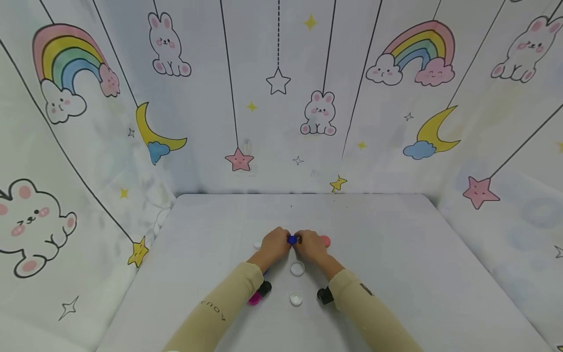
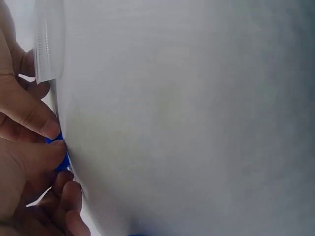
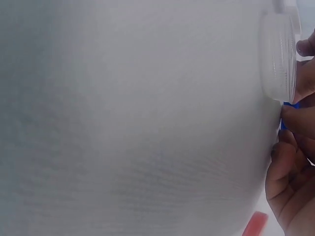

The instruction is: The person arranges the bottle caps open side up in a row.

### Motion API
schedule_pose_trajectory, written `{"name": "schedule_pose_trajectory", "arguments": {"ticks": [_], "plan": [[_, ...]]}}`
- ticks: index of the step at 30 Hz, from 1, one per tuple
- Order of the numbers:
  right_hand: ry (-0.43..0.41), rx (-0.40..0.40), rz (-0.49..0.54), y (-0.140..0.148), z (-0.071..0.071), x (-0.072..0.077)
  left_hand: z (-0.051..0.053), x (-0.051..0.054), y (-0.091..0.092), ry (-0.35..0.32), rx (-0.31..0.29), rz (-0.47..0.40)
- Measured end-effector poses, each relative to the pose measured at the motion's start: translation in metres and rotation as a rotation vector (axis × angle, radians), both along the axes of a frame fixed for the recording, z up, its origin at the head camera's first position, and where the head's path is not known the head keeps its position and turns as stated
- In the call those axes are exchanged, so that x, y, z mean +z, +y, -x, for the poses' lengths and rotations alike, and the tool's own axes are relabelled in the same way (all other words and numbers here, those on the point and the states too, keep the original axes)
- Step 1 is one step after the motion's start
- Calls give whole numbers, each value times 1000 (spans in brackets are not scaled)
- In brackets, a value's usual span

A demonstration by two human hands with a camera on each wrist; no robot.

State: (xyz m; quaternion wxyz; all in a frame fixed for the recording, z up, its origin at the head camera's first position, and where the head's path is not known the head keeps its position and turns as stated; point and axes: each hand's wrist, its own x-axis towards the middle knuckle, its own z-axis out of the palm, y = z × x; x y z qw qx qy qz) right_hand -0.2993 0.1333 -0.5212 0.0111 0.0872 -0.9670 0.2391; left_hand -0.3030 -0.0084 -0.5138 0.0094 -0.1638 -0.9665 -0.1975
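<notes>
At the middle of the white table, a small blue bottle-cap-like piece [image 1: 292, 239] sits between my two hands. My left hand [image 1: 276, 243] pinches it from the left with thumb and fingers. From the other side, the fingers of my right hand [image 1: 310, 244] hold it too. Close up in the left wrist view, a thumb presses against the blue piece [image 2: 62, 163]. Fingers hide most of it in the right wrist view. A clear, ribbed round cap [image 1: 297, 268] lies on the table just below the hands.
A second whitish cap [image 1: 296, 299] lies nearer the front. Right of the right hand is a red cap [image 1: 326, 241]; left of the left hand, a white one [image 1: 257, 245]. Black [image 1: 265, 287] and magenta [image 1: 254, 298] caps lie beside the left forearm, black pieces [image 1: 325, 296] by the right sleeve.
</notes>
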Motion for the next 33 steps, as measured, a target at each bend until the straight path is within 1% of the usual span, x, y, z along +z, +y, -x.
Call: {"name": "schedule_pose_trajectory", "arguments": {"ticks": [7, 13, 17, 19, 23, 27, 31, 33], "plan": [[4, 1, 0, 1, -1, -1, -4, -1, 0, 22, 26, -38], [6, 3, 23, 2, -3, 0, -6, -1, 0, 34, 17, -62], [7, 2, 28, 3, -2, 1, -5, 1, 0, 14, 19, -70], [7, -3, 47, 4, -2, 3, -4, 3, 0, 4, 21, -81], [38, 9, 75, 4, -3, 8, -2, 8, -2, 9, 16, -109], [98, 35, 68, 2, -4, 12, 0, 13, -4, 18, 9, -137], [136, 33, 74, 2, -8, 17, -1, 16, -6, 16, 4, -152], [150, 29, 89, 2, -11, 20, -2, 18, -6, 28, -5, -153]]}}
